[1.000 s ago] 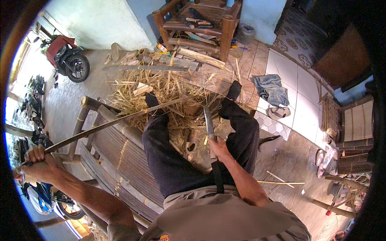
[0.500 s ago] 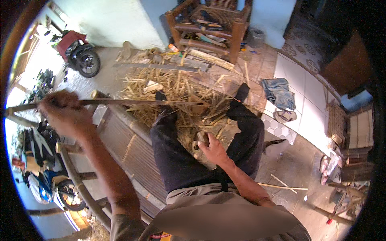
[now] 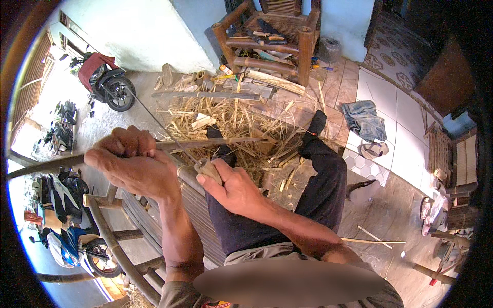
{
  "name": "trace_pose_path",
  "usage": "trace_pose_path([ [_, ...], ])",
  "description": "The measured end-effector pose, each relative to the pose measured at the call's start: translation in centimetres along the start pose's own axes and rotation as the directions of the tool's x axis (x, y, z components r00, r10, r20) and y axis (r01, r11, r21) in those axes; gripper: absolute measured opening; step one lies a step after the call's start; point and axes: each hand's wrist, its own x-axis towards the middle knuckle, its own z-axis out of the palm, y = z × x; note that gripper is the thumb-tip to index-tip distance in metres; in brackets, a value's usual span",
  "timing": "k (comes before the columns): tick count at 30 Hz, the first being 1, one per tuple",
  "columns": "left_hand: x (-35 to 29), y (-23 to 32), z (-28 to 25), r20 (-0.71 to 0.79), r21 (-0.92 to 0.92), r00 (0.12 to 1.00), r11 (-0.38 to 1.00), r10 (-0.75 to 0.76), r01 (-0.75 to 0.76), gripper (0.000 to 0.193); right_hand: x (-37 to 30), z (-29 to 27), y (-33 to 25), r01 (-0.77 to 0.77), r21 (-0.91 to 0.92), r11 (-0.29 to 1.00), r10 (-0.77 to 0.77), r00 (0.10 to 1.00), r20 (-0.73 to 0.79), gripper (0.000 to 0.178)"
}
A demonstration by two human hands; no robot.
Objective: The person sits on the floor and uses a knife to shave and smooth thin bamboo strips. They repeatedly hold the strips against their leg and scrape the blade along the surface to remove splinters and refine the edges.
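Note:
A long brown bamboo strip (image 3: pixel 46 167) runs crosswise from the left rim toward the shavings between my feet. My left hand (image 3: pixel 134 167) is closed around it, fingers curled over the top. A knife with a wooden handle (image 3: pixel 209 172) is gripped in my right hand (image 3: pixel 237 190), thumb along the handle. Its long thin blade (image 3: pixel 163 124) points away to the upper left and shows almost edge-on. The blade crosses the strip just right of my left hand; whether they touch, I cannot tell.
Bamboo shavings (image 3: pixel 231 115) pile around my feet. Left of my legs is a slatted bamboo bench (image 3: pixel 187 205) with a pole frame. A bamboo chair (image 3: pixel 303 51) holding tools stands ahead. Motorbikes are parked at left. Denim shorts (image 3: pixel 363 120) and a sandal (image 3: pixel 373 149) lie at right.
My left hand has come inward to the right and nearer, still holding the strip. My right hand has risen leftward from my lap, bringing the knife up to the strip.

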Motion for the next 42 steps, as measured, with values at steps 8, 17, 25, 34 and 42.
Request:
trace_pose_path([
  [8, 1.4, -0.3, -0.1, -0.036, 0.084, 0.998, 0.995, 0.048, -0.045, 0.058, 0.2, 1.2, 1.9, -0.088, -0.204, 0.975, 0.103, 0.992, 0.067, 0.043],
  [17, 2.6, -1.0, -0.9, -0.075, 0.058, 0.997, 0.998, 0.036, -0.031, 0.054, 0.6, 1.6, 5.2, -0.128, -0.199, 0.972, 0.139, 0.989, 0.043, 0.041],
  [25, 2.8, -1.2, -1.3, -0.105, 0.112, 0.993, 0.993, 0.044, -0.032, 0.054, 1.1, 1.1, 9.9, -0.426, -0.325, 0.845, 0.398, 0.905, -0.151, 0.045],
  [34, 3.9, -2.0, -0.9, -0.107, 0.195, 0.989, 0.978, 0.101, -0.079, 0.052, 0.6, 1.4, 15.7, -0.531, -0.347, 0.773, 0.501, 0.847, -0.179, 0.048],
  [42, 6.1, -3.6, -0.9, -0.08, 0.362, 0.98, 0.922, 0.181, -0.141, 0.048, 2.2, 0.2, 19.0, -0.519, -0.333, 0.787, 0.518, 0.85, -0.099, 0.052],
])
